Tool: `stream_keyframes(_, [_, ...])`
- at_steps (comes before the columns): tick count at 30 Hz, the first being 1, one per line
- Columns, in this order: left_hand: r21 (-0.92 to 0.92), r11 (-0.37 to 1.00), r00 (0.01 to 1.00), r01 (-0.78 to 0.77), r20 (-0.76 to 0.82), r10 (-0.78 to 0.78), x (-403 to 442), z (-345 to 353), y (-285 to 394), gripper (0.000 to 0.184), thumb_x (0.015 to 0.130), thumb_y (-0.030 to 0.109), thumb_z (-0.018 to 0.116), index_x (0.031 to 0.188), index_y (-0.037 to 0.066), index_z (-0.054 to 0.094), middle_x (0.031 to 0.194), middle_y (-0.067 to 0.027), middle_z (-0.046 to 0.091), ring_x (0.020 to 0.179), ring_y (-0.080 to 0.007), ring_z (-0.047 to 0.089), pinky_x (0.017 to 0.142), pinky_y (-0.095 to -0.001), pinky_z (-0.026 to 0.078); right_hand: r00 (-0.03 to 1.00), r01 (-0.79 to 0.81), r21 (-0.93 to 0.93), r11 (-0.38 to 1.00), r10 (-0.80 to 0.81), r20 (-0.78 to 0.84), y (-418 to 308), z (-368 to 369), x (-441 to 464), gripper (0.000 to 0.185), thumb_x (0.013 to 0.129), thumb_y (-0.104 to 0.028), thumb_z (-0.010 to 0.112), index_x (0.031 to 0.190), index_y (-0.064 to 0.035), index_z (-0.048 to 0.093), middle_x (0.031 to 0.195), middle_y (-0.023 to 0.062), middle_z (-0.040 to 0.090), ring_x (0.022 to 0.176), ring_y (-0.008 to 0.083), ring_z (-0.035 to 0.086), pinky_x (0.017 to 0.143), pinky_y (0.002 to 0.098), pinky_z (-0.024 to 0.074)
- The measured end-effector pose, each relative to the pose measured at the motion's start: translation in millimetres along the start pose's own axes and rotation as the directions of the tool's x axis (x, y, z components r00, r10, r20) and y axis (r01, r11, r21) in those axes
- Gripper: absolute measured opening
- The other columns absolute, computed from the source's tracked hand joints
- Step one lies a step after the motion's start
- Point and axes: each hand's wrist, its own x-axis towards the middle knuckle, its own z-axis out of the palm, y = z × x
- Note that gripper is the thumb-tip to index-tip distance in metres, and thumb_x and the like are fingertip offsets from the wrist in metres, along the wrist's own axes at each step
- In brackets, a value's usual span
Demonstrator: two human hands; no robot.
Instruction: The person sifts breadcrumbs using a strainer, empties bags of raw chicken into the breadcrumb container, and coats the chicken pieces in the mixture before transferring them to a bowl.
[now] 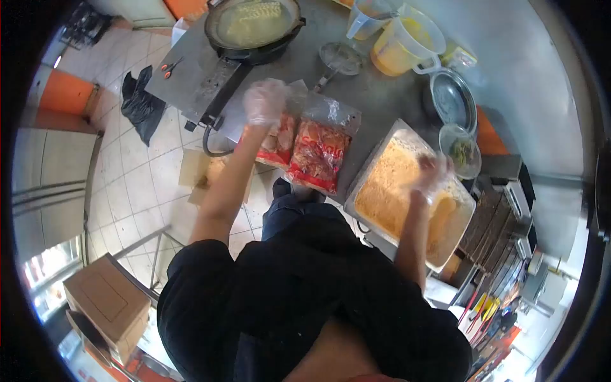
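Observation:
My left hand [264,102], in a clear plastic glove, is above the upper end of a red-printed bag of meat [278,141]. Its fingers look curled in; whatever they may hold is hidden. Touching that bag on the right lies a second clear bag of meat [320,153] with red lettering. My right hand [435,175], also gloved, is over a rectangular metal tray [459,239] of orange-tan breading powder [389,191]. Motion smears its fingers, so their position is unclear.
A round pan [254,54] sits on a burner at the back left, near orange-handled scissors [168,70]. Behind the bags are a strainer [340,58] and a jug of yellow liquid [407,48]. Metal bowls [453,99] and a greens container [464,153] stand at the right.

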Motion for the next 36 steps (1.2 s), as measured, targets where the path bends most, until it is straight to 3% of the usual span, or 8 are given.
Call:
stream_keyframes(7, [0.207, 0.977, 0.709, -0.043, 0.696, -0.116, 1.1, 28.8, 114.4, 0.032, 0.088, 0.029, 0.048, 0.098, 0.005, 0.066, 0.095, -0.0199, 0.064, 0.094, -0.0313, 0.062, 0.08, -0.0379, 0.049, 0.817, -0.383, -0.144, 0.912, 0.408, 0.407, 41.5, 96.7, -110.9, 0.047, 0.084, -0.013, 0.064, 0.126, -0.0016, 0.043, 0.101, 0.0086, 0.058, 0.091, 0.0182, 0.059, 0.086, 0.0313, 0.0485])
stream_keyframes(13, [0.176, 0.909, 0.841, -0.378, 0.476, 0.258, -18.2, 54.4, 78.1, 0.035, 0.087, 0.025, 0.048, 0.11, 0.0, 0.059, 0.101, -0.021, 0.062, 0.096, -0.0283, 0.062, 0.081, -0.0433, 0.048, 0.793, 0.318, -0.494, 0.809, 0.06, 0.607, 87.1, 64.2, -119.1, 0.053, 0.085, -0.024, 0.062, 0.129, -0.0025, 0.042, 0.119, 0.019, 0.053, 0.112, 0.034, 0.051, 0.099, 0.0392, 0.0387])
stream_keyframes(15, [0.099, 0.961, 0.882, -0.259, 0.43, 0.193, -24.1, 59.0, 81.7, 0.035, 0.088, 0.025, 0.049, 0.112, 0.001, 0.056, 0.1, -0.0217, 0.062, 0.093, -0.0313, 0.061, 0.081, -0.0436, 0.048, 0.808, 0.298, -0.68, 0.67, 0.201, 0.553, 63.1, 83.1, -127.6, 0.046, 0.085, -0.024, 0.058, 0.124, -0.0025, 0.045, 0.125, 0.0219, 0.048, 0.115, 0.0387, 0.049, 0.101, 0.0391, 0.036])
stream_keyframes(18, [-0.024, 0.998, 0.972, 0.066, 0.226, -0.058, -33.4, 57.5, 84.5, 0.034, 0.089, 0.03, 0.048, 0.104, 0.001, 0.059, 0.097, -0.0233, 0.062, 0.092, -0.0354, 0.06, 0.081, -0.0437, 0.047, 0.727, -0.453, -0.618, 0.643, 0.667, 0.162, 90.1, 107.7, -120.0, 0.066, 0.08, -0.027, 0.065, 0.136, -0.0056, 0.037, 0.133, 0.0173, 0.042, 0.107, 0.0293, 0.054, 0.083, 0.0398, 0.0491])
stream_keyframes(25, [-0.218, 0.974, 0.858, -0.057, 0.489, 0.159, -35.8, -10.1, 94.6, 0.037, 0.091, 0.035, 0.047, 0.095, 0.002, 0.064, 0.091, -0.0181, 0.064, 0.083, -0.0305, 0.062, 0.075, -0.0401, 0.048, 0.788, -0.516, -0.568, 0.641, 0.616, -0.02, 143.1, 105.0, -104.7, 0.095, 0.074, -0.032, 0.073, 0.146, -0.0107, 0.014, 0.129, 0.0174, 0.045, 0.089, 0.0218, 0.058, 0.074, 0.0401, 0.0505])
stream_keyframes(29, [-0.704, 0.701, 0.955, 0.118, 0.274, 0.115, -64.8, -3.3, 88.2, 0.036, 0.092, 0.034, 0.051, 0.094, 0.001, 0.063, 0.079, -0.0116, 0.063, 0.066, -0.0182, 0.057, 0.063, -0.0325, 0.046, 0.846, -0.373, -0.435, 0.82, 0.493, 0.204, 73.5, 106.7, -120.7, 0.072, 0.078, -0.023, 0.071, 0.136, -0.0071, 0.032, 0.115, 0.0111, 0.053, 0.079, 0.0158, 0.058, 0.069, 0.0314, 0.0497])
stream_keyframes(30, [-0.744, 0.424, 0.789, 0.516, 0.606, 0.101, -62.6, -37.1, 102.7, 0.031, 0.088, 0.032, 0.06, 0.106, 0.006, 0.062, 0.088, -0.0003, 0.062, 0.077, -0.0122, 0.057, 0.071, -0.028, 0.046, 0.728, -0.519, -0.164, 0.839, 0.534, 0.43, 54.1, 106.7, -124.7, 0.059, 0.08, -0.021, 0.07, 0.129, -0.0047, 0.042, 0.108, 0.0073, 0.057, 0.077, 0.0134, 0.057, 0.068, 0.0277, 0.0485])
stream_keyframes(36, [-0.871, 0.003, 0.852, 0.491, 0.48, -0.209, -65.0, -114.0, 187.9, 0.017, 0.088, 0.018, 0.061, 0.095, 0.003, 0.064, 0.084, -0.0004, 0.064, 0.073, -0.0075, 0.055, 0.066, -0.0237, 0.045, 0.684, -0.084, -0.33, 0.94, 0.295, 0.667, 1.0, 95.0, -119.7, 0.01, 0.086, -0.015, 0.064, 0.088, -0.0053, 0.065, 0.075, -0.002, 0.06, 0.069, 0.0066, 0.053, 0.065, 0.023, 0.0442])
